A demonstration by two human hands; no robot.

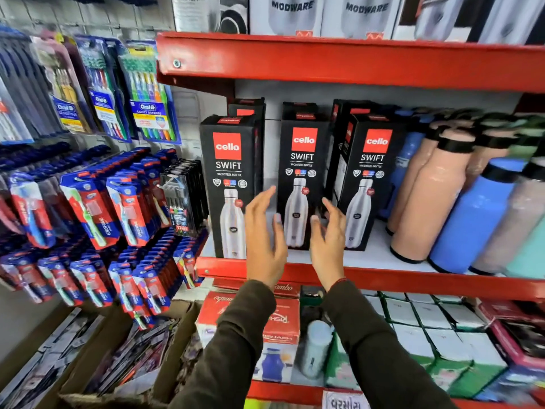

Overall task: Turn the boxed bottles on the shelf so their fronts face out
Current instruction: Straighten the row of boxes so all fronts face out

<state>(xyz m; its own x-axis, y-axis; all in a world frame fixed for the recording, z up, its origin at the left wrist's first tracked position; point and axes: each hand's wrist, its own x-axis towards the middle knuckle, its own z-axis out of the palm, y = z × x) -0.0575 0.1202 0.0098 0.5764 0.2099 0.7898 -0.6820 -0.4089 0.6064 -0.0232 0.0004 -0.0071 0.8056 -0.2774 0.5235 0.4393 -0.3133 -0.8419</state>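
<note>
Three black boxed bottles stand in the front row on the red shelf [413,286], each showing its red-logo front: the left box [228,184], the middle box [300,175] and the right box [370,178]. More black boxes stand behind them, partly hidden. My left hand [264,234] is raised in front of the gap between the left and middle boxes, fingers spread, holding nothing. My right hand [328,234] hovers in front of the middle box's right edge, fingers apart and empty. Neither hand touches a box.
Loose peach bottles [424,202] and blue bottles [472,219] crowd the shelf to the right. Toothbrush packs [97,211] hang on the wall at left. White boxes [362,16] fill the shelf above. Cartons [277,329] and small boxes sit on the shelf below.
</note>
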